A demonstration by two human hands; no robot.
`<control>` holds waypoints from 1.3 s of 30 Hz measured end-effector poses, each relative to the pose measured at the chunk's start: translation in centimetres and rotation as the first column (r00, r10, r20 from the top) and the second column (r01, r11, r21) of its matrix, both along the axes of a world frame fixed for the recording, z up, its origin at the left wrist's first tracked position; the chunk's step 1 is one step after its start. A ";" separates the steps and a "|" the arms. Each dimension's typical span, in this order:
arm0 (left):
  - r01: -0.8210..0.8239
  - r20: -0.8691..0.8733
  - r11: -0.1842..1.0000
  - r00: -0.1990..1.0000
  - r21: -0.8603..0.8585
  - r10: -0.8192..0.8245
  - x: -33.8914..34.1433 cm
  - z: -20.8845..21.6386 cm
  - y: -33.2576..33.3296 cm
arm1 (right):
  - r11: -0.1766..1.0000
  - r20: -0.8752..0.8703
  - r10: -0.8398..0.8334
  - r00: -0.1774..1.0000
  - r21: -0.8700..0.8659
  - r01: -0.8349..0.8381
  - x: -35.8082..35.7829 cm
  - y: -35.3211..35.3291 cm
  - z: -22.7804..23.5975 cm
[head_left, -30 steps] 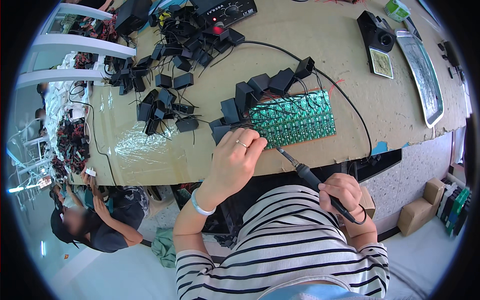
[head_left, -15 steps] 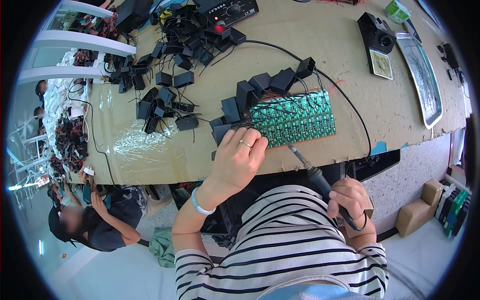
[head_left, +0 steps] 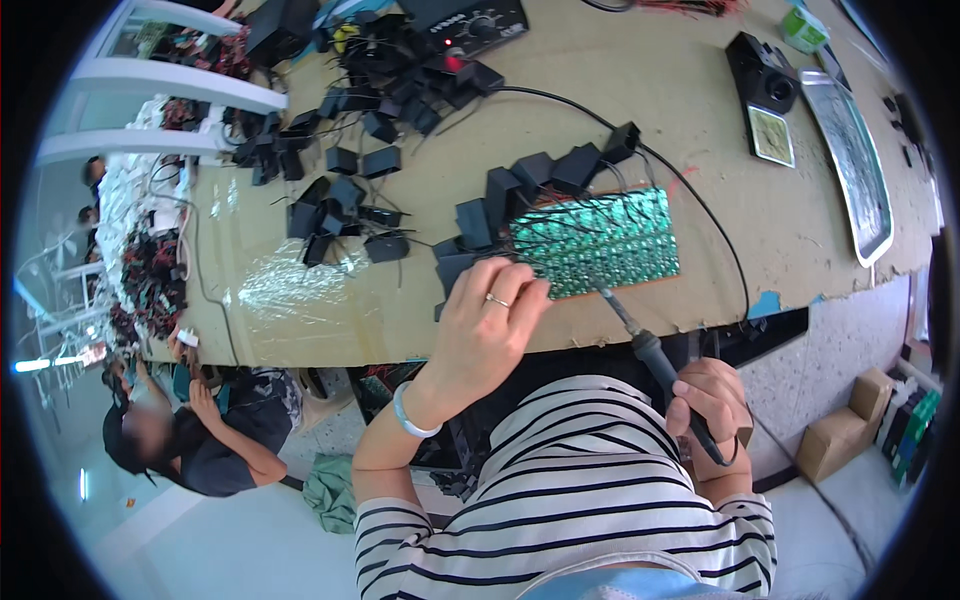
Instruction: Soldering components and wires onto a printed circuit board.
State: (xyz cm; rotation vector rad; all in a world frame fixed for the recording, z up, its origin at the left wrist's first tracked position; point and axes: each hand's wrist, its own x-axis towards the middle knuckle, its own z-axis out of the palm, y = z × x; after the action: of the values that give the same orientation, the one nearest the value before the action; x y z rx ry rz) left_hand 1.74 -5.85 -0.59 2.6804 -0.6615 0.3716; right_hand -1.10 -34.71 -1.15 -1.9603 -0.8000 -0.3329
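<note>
My right hand (head_left: 712, 402) grips the dark handle of a soldering iron (head_left: 658, 362); its metal tip points up and left at the near edge of a green circuit board panel (head_left: 605, 240). Whether the tip touches the board I cannot tell. My left hand (head_left: 488, 328), with a ring on one finger, is at the board's near left corner. Its fingers are pinched together, and what they hold is hidden or too small to name. Small black plastic cases (head_left: 535, 172) with dark wires line the board's far and left sides, the wires lying across it.
More black cases (head_left: 340, 205) lie in piles to the left. A soldering station (head_left: 470, 28) with a lit red light stands at the back. At right are a black stand (head_left: 762, 75), a small square tin (head_left: 772, 137) and a metal tray (head_left: 850, 160). A co-worker (head_left: 200, 430) sits at left.
The iron's tip has moved slightly right and closer in over the board's near edge. My left hand stays at the board's corner, still pinched. The whole view has shifted a little.
</note>
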 end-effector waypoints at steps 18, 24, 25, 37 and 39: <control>-0.280 -0.020 0.957 0.960 -0.077 0.279 0.8 -0.7 11.9 | 0.998 0.052 -0.047 0.998 0.047 0.044 0.2 0.1 -0.7; -0.320 -0.239 0.322 0.934 -0.891 0.265 1.8 1.3 10.0 | 0.998 0.067 -0.062 0.996 0.026 0.061 0.3 0.0 -0.4; -0.279 -0.229 0.310 0.955 -0.909 0.189 1.9 1.8 9.4 | 0.997 0.067 -0.063 0.996 0.043 0.060 0.4 0.1 -0.4; 0.122 -0.128 0.992 0.985 0.021 -0.119 4.4 1.1 0.8 | 0.996 0.045 -0.062 0.997 0.066 0.059 0.8 0.4 -1.9; 0.133 -0.138 0.991 0.982 0.020 -0.129 4.5 0.8 0.4 | 0.996 0.023 -0.039 0.999 0.078 0.037 1.0 0.5 -2.2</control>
State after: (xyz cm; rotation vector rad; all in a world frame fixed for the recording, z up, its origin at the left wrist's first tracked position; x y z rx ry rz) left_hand 6.24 -5.46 0.17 2.6432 -0.8016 0.1428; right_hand -0.06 -34.21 -3.32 -1.9039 -0.7549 -0.4060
